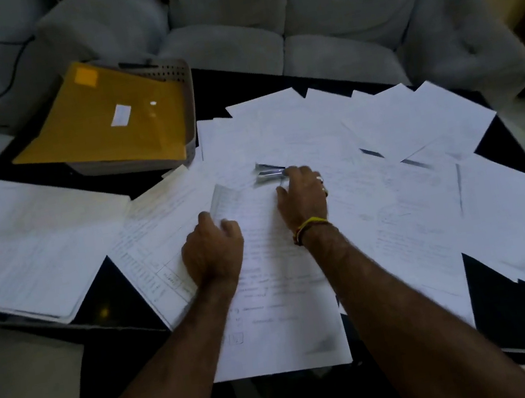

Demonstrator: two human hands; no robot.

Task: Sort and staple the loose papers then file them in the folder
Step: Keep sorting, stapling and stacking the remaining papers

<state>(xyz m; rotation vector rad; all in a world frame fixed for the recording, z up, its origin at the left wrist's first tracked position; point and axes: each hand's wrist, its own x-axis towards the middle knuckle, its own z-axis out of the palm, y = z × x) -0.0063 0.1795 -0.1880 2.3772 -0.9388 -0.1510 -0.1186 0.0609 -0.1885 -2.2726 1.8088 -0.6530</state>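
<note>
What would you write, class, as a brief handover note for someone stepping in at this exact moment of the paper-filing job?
Left hand: grips the upper left corner of the white printed paper set in front, lifting its edge.
Right hand: fingers on the small silver metal stapler, which lies on the papers just beyond that set; grip is blurred.
Yellow card folder: closed, lying on the grey plastic tray at far left.
Loose white sheets: scattered across the black table; another white stack sits at left.
Done: one set gathered.
Left: staple it, sort and staple the rest, file everything.
</note>
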